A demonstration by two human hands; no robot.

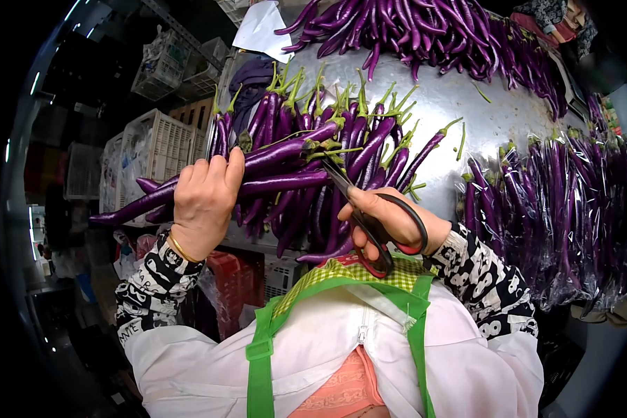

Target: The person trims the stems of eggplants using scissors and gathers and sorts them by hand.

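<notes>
My left hand (209, 195) is wrapped round a few long purple eggplants (275, 159), held sideways with their stem ends to the right. In my right hand (404, 219) is a pair of scissors (376, 240) with black handles edged in red. The blades point up and left and reach the green stems of the held eggplants; how far they are apart is hard to see. Under and behind my hands lies a row of loose eggplants (376, 150), green stems pointing away from me.
A large heap of eggplants (404, 28) lies at the table's far side. Eggplants in clear plastic bags (557, 209) stand at the right. Cut stem pieces (461, 142) dot the metal table (439, 104). White paper (263, 31), dark cloth (251, 87) and plastic crates (164, 150) are at the left.
</notes>
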